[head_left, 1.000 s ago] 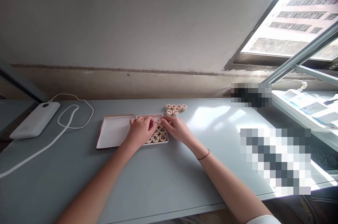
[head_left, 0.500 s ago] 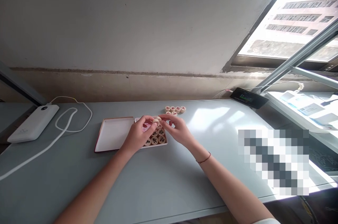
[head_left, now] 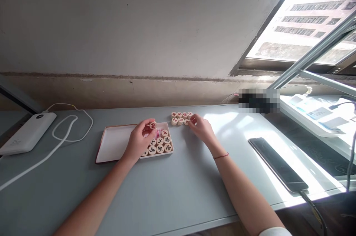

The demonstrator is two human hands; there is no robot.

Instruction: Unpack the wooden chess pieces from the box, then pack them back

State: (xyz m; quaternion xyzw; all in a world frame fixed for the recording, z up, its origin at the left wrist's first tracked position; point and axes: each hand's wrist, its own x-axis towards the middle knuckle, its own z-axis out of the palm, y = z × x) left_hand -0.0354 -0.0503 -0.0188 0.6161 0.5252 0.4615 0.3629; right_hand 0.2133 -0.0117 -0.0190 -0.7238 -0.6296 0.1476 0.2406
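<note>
Pinching a pale, red-marked disc [head_left: 152, 125], left hand [head_left: 139, 138] curls part-closed; right hand [head_left: 202, 129] pinches another [head_left: 186, 122].

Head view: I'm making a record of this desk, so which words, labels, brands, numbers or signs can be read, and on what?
"馬", probably, in black: a round piece in the open box's front row.
Characters on the other round pieces: too small or blurred to read surely.
Faint marks on the power bank: unreadable.
Print on the right-hand labels: too small.
</note>
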